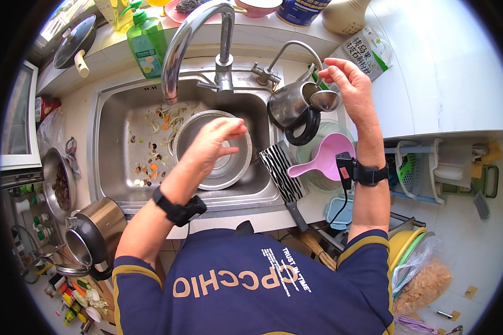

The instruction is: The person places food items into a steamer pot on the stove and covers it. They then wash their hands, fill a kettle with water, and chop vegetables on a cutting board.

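My left hand [219,141] is over the sink [117,121], empty, its thumb apart from the fingers. Below it, partly covered, a round metal basin [234,176] rests in the sink. My right hand [352,86] is raised to the right, beside the end of a thin curved tap [291,47]. Its fingers are bent, and I cannot tell whether they touch the tap. Under that tap stands a steel kettle [287,104] with a black handle and its lid [325,101] tipped up. Both wrists carry black straps with small devices.
A large chrome faucet [180,46] arches over the sink. Vegetable scraps [153,157] litter its bottom. A striped cleaver [281,169] and a pink ladle [333,155] lie to the right. A steel pot [102,226] and a bowl of dark pieces [60,188] are at left.
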`<state>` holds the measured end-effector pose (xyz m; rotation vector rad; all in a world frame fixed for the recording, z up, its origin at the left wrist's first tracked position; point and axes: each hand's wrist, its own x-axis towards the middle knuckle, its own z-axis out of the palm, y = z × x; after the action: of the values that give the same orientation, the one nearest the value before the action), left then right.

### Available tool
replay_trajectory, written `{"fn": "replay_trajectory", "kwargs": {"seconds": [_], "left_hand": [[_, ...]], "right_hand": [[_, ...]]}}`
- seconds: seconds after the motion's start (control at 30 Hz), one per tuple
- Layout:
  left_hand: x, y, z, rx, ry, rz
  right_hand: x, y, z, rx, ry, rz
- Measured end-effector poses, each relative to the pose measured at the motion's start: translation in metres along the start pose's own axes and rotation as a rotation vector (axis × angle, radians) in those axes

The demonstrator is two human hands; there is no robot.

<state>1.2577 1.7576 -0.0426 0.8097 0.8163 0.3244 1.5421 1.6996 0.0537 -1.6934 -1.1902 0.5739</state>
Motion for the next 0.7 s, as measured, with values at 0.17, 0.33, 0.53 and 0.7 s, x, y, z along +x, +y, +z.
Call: {"fn": "replay_trajectory", "kwargs": {"seconds": [0.17, 0.33, 0.53, 0.7], "left_hand": [[-0.071, 0.016, -0.061, -0.361, 0.065, 0.148], [-0.129, 0.007, -0.1, -0.651, -0.092, 0.17], [-0.185, -0.012, -0.134, -0.764, -0.23, 0.223], [-0.223, -0.028, -0.155, -0.643, -0.231, 0.267]], "right_hand": [[-0.03, -0.03, 0.001, -0.026, 0.059, -0.058], [-0.085, -0.059, 0.014, -0.087, 0.109, -0.008], [-0.166, -0.095, 0.017, -0.188, 0.169, 0.087], [-0.233, -0.115, 0.016, -0.035, 0.259, 0.111]]}}
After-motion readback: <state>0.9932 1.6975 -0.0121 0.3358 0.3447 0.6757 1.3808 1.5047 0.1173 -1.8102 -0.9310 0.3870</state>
